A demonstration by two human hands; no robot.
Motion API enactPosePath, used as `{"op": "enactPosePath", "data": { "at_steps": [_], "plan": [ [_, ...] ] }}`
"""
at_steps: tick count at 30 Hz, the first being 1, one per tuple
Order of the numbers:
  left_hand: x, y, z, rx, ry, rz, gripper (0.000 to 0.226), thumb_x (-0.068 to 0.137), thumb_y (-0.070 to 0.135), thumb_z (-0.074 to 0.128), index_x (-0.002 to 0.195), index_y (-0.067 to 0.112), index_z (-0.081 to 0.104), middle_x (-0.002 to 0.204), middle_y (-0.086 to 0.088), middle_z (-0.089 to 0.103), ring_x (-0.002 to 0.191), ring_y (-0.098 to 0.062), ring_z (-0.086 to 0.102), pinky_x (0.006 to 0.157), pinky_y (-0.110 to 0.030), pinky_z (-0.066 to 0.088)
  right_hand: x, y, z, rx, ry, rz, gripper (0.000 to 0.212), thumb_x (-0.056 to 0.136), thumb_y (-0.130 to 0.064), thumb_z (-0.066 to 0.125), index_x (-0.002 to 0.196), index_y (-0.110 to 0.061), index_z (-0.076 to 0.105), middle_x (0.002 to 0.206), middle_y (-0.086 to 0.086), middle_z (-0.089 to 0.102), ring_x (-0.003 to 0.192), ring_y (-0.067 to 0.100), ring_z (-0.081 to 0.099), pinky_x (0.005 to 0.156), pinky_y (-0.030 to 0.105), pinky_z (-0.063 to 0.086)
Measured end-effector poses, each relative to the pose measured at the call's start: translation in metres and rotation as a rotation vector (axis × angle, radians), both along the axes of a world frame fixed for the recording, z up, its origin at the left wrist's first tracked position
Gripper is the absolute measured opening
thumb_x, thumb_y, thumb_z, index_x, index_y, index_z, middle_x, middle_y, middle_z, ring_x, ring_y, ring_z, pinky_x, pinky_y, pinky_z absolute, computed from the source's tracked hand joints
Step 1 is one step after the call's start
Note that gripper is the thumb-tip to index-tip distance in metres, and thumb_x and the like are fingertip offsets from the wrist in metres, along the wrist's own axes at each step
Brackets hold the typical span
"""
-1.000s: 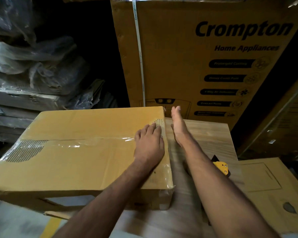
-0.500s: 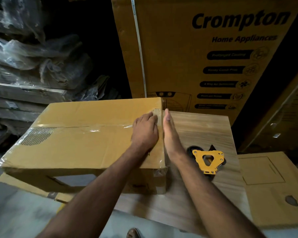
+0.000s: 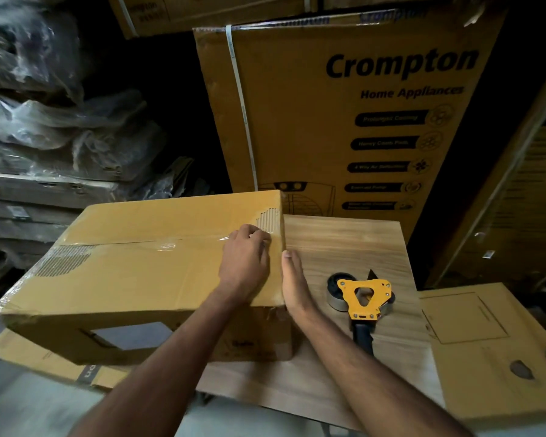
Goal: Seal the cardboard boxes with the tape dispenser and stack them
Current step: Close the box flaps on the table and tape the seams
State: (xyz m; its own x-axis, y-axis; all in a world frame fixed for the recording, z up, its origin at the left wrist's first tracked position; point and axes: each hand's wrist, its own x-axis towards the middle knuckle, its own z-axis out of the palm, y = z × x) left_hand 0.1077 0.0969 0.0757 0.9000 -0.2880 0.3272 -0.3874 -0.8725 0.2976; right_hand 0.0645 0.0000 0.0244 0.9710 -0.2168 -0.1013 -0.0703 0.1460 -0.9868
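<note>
While the cardboard box [image 3: 145,272] lies across the left and centre of the frame, part on the wooden surface [image 3: 344,244] and part hanging off its left edge, I judge it a stiff but easily dented thing: corrugated board, with patches where the outer paper is torn to the ribbing. A strip of clear tape [image 3: 167,246] runs along the top seam, glossy and a little wrinkled, and it wraps over the left end. I would expect that film to be slick under the palms, so I would take the box low at its two short ends or under the bottom edges, not by the cut-out window [image 3: 133,337] in its near side (that flap looks weak). How heavy it is I cannot tell.

My left hand [image 3: 246,266] rests on top at the right end with fingers curled, pressing the tape down and holding nothing. My right hand [image 3: 292,285] is flat and straight, its palm against the right end face of the box.

Just right of that, well apart from both hands, the yellow tape dispenser [image 3: 363,294] lies on the surface. Further out, a flat carton [image 3: 486,342] sits lower right, and a tall printed carton [image 3: 344,115] stands behind.
</note>
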Motion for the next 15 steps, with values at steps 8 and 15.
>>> {"op": "enactPosePath", "data": {
  "at_steps": [8, 15],
  "plan": [
    [-0.019, 0.021, -0.001, 0.032, 0.104, -0.205, 0.039, 0.101, 0.028, 0.041, 0.134, 0.017, 0.059, 0.138, -0.004, 0.055, 0.128, -0.023, 0.045, 0.109, -0.038, 0.036, -0.011, 0.005, 0.007, 0.025, -0.103, 0.004, 0.063, 0.099, -0.044, 0.033, 0.154, -0.014, 0.026, 0.158, 0.001, 0.030, 0.143, 0.010, 0.029, 0.103, 0.004, 0.029],
    [-0.029, 0.042, -0.003, 0.174, 0.275, -0.350, 0.076, 0.094, 0.064, 0.015, 0.155, 0.022, 0.032, 0.163, -0.005, 0.023, 0.151, -0.022, 0.016, 0.122, -0.036, 0.014, -0.009, 0.001, -0.002, 0.144, -0.064, 0.003, 0.075, 0.093, -0.068, 0.034, 0.154, -0.025, 0.031, 0.151, -0.005, 0.042, 0.138, 0.015, 0.043, 0.117, 0.044, 0.035]
  ]
}}
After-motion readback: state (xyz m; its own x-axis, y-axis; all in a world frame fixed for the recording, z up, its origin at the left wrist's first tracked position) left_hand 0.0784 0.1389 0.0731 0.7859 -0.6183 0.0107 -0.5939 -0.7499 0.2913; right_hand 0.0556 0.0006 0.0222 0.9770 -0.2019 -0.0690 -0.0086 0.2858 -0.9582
